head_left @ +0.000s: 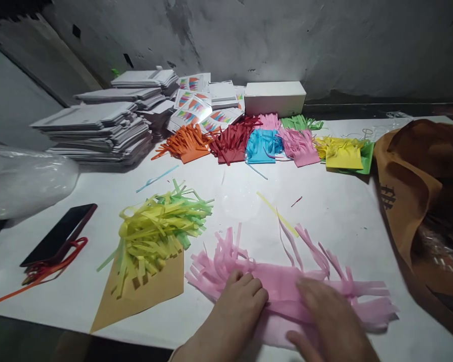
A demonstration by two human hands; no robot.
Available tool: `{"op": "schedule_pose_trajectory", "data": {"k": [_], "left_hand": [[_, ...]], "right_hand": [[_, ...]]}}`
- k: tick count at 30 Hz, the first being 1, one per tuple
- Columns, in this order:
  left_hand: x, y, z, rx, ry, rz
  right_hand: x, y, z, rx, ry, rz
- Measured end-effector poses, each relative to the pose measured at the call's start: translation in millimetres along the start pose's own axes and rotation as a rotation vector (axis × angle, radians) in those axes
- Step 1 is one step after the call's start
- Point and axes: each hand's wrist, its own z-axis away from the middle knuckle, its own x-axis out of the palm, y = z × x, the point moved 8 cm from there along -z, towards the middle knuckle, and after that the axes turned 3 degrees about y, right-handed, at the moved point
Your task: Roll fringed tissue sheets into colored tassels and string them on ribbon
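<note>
A pink fringed tissue paper sheet (281,281) lies spread in front of me, its cut strips fanning out at both ends. My left hand (239,299) is closed on the near-left part of it, fingers curled. On the right part rests my right hand (326,311), slightly blurred, fingers stretched out and thumb apart. To the left, yellow fringed tissue paper (151,246) lies over green fringed tissue paper (196,211), both on a tan paper piece (162,286).
Folded fringe bundles, among them an orange bundle (191,146) and a blue bundle (263,146), line the back. Behind them are stacked white packets (94,130) and a white box (275,98). A phone (60,234) lies left; a brown paper bag (403,201) stands right.
</note>
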Motion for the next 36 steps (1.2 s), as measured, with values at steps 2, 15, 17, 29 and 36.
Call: {"op": "schedule_pose_trajectory", "data": {"k": [2,15,17,29,36], "left_hand": [[-3.8,-1,1,-0.006,0.016,0.009],[-16.5,-22,-38,-0.338,-0.183,-0.221],[-15.4,-24,-40,-0.35,-0.182,-0.241],[-15.2,15,-16,0.162,0.077,-0.227],[-12.8,12,-12,0.228,0.08,-0.178]], "right_hand": [[27,-16,-7,0.042,-0.125,-0.141],[64,29,-8,0.477,-0.328,-0.171],[65,29,-14,0.484,-0.335,-0.092],[52,30,-15,0.395,-0.197,0.165],[30,-25,-13,0.003,0.117,-0.091]]}}
